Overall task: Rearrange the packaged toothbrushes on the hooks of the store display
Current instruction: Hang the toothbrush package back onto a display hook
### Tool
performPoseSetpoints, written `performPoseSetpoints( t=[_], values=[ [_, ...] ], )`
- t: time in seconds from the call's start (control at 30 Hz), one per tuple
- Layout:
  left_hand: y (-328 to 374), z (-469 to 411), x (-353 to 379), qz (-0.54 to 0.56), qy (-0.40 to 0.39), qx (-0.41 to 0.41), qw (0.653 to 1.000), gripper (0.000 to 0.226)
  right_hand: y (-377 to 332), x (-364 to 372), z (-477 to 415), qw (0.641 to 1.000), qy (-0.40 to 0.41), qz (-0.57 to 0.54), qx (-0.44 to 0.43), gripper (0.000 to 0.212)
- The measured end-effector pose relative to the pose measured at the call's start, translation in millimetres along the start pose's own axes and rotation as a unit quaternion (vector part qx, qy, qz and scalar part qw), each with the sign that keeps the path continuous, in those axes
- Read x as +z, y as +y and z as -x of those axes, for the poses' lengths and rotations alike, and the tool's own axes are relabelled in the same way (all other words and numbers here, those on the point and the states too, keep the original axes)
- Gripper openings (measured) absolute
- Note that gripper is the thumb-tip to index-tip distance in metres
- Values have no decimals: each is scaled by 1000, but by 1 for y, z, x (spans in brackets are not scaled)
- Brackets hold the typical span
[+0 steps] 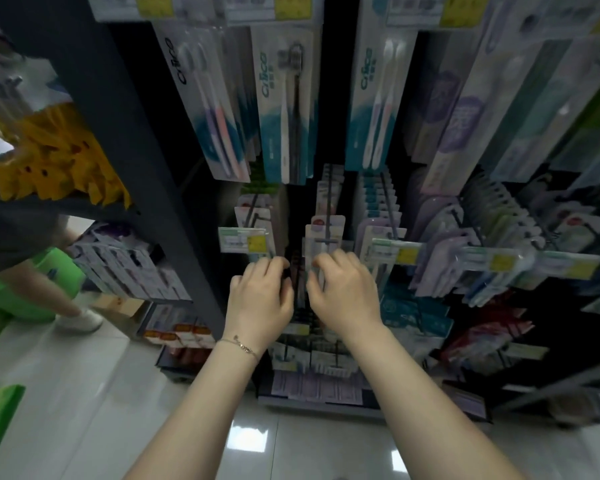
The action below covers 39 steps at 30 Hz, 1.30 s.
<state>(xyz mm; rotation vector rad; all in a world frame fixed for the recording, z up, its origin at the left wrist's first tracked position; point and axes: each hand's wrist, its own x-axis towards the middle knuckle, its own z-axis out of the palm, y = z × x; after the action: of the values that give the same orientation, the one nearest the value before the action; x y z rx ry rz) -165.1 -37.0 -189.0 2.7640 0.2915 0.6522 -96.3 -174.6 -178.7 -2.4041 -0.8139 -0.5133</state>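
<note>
My right hand (343, 292) is up at the middle row of the display. Its grip is closed on a pale toothbrush pack (318, 271), fingertips curled over the front of the card and thumb tucked in beside its edge. That pack sits at the front of a hook (327, 233) that carries a stack of similar cards behind it.

My left hand (260, 299) is just beside it, fingers bent in toward a dark toothbrush pack (297, 271) that hangs in the narrow gap between my two hands. The fingertips are right against its left edge, but in this dim spot I cannot tell whether that grip actually holds the pack or only rests on it. A thin bracelet (239, 345) lies across my left wrist.

Just above my left knuckles a price tag (245, 240) with a yellow patch sticks out from the end of the neighbouring hook. To the right of my right hand, more price tags run along a long clear rail (482, 259), in front of rows of lilac and white packs.

Higher up hang tall teal-and-white packs (281, 109), each showing a toothbrush or two upright.

At the far left, beside another shelf unit, a person in green shorts (32, 282) stands on the glossy white floor (84, 393).
</note>
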Motion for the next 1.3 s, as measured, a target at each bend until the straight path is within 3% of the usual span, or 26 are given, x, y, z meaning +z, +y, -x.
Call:
performPoseSetpoints(
  t=[0.3, 0.5, 0.77, 1.03, 1.1, 1.17, 1.3],
  values=[
    [-23, 20, 38, -24, -82, -63, 994, 23, 14, 41, 11, 992, -120, -24, 21, 11],
    [-47, 21, 50, 42, -120, -137, 982, 27, 16, 62, 6, 979, -203, -31, 10, 22],
    [-89, -9, 54, 98, -127, -165, 973, 40, 3, 95, -17, 971, -230, -43, 42, 43],
    [-124, -56, 59, 194, -105, -184, 958, 55, -12, 129, -55, 952, -221, -120, 174, 60],
    [-126, -69, 57, 258, -106, -203, 939, 65, -15, 136, -64, 945, -219, -120, 209, 56],
    [-128, -81, 56, 312, -114, -202, 921, 55, -17, 141, -71, 939, -220, -120, 237, 51],
    [-135, -91, 57, 317, -135, -184, 921, 38, -16, 147, -78, 935, -202, -149, 250, 37]
  ],
)
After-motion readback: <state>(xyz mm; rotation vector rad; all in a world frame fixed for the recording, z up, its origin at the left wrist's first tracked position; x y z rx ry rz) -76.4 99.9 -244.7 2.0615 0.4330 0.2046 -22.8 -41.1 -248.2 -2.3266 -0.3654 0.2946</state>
